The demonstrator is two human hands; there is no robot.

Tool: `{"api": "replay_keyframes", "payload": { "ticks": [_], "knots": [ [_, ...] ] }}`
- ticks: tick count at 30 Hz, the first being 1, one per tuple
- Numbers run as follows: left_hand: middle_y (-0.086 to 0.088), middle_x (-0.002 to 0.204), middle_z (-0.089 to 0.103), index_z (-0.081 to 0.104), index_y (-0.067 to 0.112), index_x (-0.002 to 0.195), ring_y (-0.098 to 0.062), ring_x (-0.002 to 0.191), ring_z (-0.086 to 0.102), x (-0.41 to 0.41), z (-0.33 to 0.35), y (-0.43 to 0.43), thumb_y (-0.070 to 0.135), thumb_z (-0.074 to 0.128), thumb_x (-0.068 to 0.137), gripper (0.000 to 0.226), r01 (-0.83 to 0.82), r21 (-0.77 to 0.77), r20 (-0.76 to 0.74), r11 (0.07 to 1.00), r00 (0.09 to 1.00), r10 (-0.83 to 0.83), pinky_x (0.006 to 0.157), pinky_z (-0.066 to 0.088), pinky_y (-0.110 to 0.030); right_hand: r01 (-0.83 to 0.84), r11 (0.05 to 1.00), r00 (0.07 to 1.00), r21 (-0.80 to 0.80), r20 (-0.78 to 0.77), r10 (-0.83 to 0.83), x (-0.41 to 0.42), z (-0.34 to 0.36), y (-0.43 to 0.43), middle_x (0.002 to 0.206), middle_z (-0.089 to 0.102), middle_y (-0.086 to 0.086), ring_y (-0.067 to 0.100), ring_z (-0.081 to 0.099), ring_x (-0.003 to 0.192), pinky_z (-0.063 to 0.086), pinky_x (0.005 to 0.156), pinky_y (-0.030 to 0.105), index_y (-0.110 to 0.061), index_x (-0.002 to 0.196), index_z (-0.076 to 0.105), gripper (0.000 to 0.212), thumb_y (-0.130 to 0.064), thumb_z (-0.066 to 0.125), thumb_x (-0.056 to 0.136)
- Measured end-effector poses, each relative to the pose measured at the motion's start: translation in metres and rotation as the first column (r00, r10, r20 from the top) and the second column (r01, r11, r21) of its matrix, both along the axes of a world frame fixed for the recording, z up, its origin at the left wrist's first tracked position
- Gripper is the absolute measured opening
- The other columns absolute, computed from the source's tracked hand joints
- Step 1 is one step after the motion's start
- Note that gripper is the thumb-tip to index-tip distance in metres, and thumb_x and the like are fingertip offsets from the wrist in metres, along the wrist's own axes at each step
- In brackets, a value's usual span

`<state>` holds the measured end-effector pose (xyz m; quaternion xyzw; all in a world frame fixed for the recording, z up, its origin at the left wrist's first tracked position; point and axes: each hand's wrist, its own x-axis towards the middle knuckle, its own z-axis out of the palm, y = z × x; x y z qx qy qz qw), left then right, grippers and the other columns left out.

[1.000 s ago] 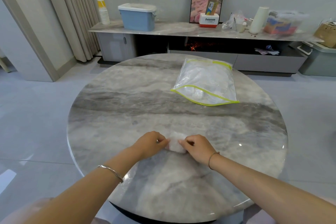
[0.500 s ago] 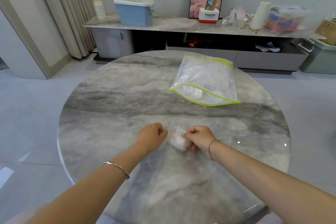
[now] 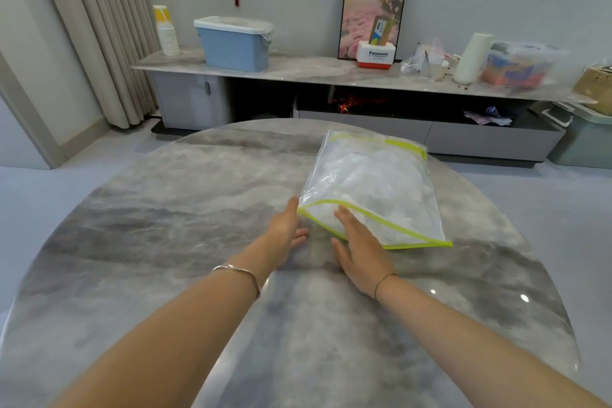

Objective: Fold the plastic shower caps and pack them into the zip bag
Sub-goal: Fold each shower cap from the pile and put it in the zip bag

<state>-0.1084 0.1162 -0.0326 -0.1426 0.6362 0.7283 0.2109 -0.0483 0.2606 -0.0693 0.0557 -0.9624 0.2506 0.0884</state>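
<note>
Item: zip bag (image 3: 381,182), on the round table (image 3: 165,225). Its long axis runs away from you, and the yellow-edged mouth at the near end gapes toward you. White shower caps (image 3: 364,172) lie inside (crumpled, count unclear).

Your left hand (image 3: 284,232), fingers straight, touches the mouth's left corner. Your right hand (image 3: 361,248), flat and unclenched, lies at the mouth's middle, nearer the opening. Whether it pushes a cap, you cannot tell.

Room: left and nearside. The far rim is close behind the bag.
</note>
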Motion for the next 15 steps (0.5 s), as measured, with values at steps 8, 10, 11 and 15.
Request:
{"api": "replay_keyframes", "payload": {
  "ticks": [8,10,11,15],
  "knots": [
    [-0.005,0.07,0.053,0.048,0.012,0.07,-0.015,0.061,0.054,-0.051,-0.025,0.015,0.009,0.047,0.096,0.026,-0.177,-0.087,-0.14,0.98,0.977,0.164,0.049,0.051,-0.021,0.037,0.877,0.996,0.48,0.059,-0.074,-0.066,-0.013,0.011,0.159,0.004,-0.007,0.029,-0.014,0.144,-0.017,0.111,0.039,-0.025,0.147,0.021,0.088,-0.053,-0.019,0.074],
    [-0.004,0.064,0.056,0.051,0.01,0.067,-0.015,0.056,0.058,-0.051,-0.031,0.011,0.007,0.048,0.095,0.029,-0.17,-0.18,-0.233,0.969,0.964,0.126,0.047,0.052,-0.019,0.029,0.831,0.991,0.555,0.095,-0.097,-0.075,-0.011,0.013,0.158,-0.003,-0.01,0.031,-0.02,0.142,-0.024,0.107,0.044,-0.026,0.15,0.014,0.086,-0.053,-0.02,0.076],
    [-0.001,0.057,0.058,0.052,0.009,0.064,-0.013,0.052,0.06,-0.051,-0.034,0.008,0.006,0.048,0.095,0.031,-0.158,-0.211,-0.271,0.965,0.958,0.098,0.049,0.053,-0.02,0.044,0.817,0.986,0.575,0.105,-0.128,-0.079,-0.01,0.014,0.158,-0.006,-0.011,0.031,-0.022,0.141,-0.024,0.107,0.047,-0.026,0.15,0.01,0.076,-0.053,-0.014,0.084],
    [0.009,0.038,0.053,0.057,0.008,0.059,-0.003,0.039,0.057,-0.044,-0.034,-0.006,0.004,0.048,0.093,0.036,-0.152,-0.259,-0.315,0.954,0.947,0.065,0.068,0.056,-0.034,0.053,0.762,0.966,0.646,0.16,-0.203,-0.08,-0.001,0.019,0.157,-0.014,-0.009,0.033,-0.025,0.14,-0.02,0.109,0.051,-0.026,0.15,0.004,0.051,-0.04,0.008,0.101]
  ]
}}
